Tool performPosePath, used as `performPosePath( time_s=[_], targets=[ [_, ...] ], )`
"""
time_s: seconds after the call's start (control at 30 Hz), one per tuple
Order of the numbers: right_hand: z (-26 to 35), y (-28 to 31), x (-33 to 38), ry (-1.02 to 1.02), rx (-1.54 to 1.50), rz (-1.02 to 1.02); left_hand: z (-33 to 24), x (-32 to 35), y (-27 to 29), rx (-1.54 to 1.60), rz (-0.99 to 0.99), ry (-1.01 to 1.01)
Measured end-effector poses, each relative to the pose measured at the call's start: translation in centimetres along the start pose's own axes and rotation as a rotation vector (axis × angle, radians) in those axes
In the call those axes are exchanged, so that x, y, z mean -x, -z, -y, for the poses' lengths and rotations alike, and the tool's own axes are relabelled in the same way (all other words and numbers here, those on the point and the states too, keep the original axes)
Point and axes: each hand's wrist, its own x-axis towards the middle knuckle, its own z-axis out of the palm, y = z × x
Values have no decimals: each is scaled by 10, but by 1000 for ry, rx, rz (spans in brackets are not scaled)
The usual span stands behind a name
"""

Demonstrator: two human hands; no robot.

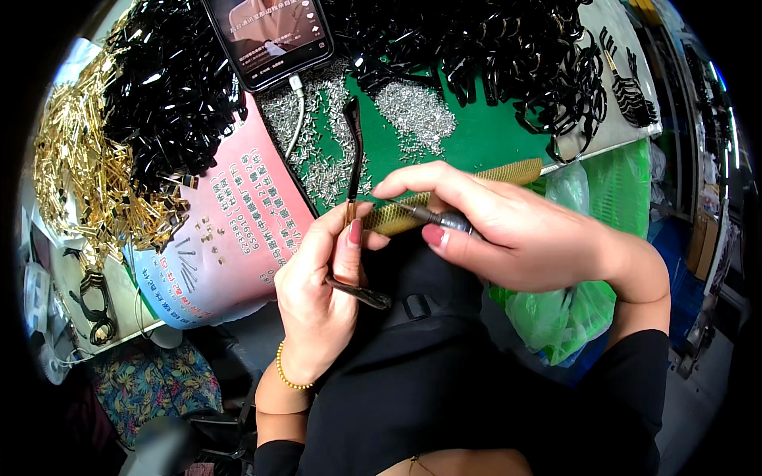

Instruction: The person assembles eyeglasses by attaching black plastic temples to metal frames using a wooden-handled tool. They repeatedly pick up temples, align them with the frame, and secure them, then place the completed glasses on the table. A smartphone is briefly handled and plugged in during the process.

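My left hand [321, 282] pinches a dark eyeglass temple [355, 155] between thumb and fingers. The temple stands upright with its curved tip away from me and a gold-coloured part at the fingers. Another shiny dark piece [359, 293] sticks out below the same hand; whether it joins the temple I cannot tell. My right hand [492, 230] is closed round a small screwdriver [444, 219]. Its thin shaft points left toward the pinched end of the temple; contact there is hidden by the fingers. Behind both hands runs a gold, mesh-textured strip [512, 172] along the table edge.
A green mat [496, 131] bears small silver screws [417, 115]. Black glasses parts [167, 79] and gold pieces [75, 159] are heaped left; more black parts [476, 47] lie behind. A phone [274, 47] with a white cable stands at the back. Green plastic bags [567, 317] hang right.
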Motion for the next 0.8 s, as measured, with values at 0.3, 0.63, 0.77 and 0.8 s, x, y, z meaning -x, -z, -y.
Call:
performPosePath(
  time_s=[0.3, 0.63, 0.77, 0.8],
  targets=[
    [34, 13, -8, -449, -564, 236, 10, -1, -6, -231, -72, -221],
    [-9, -31, 17, 126, 127, -273, 20, -10, -12, -691, -157, -613],
    [2, 0, 46, 107, 581, -435, 8, 3, -2, -252, -231, -63],
    [-3, 12, 55, 105, 645, -556, 8, 1, -3, -192, -306, -137]
  ],
)
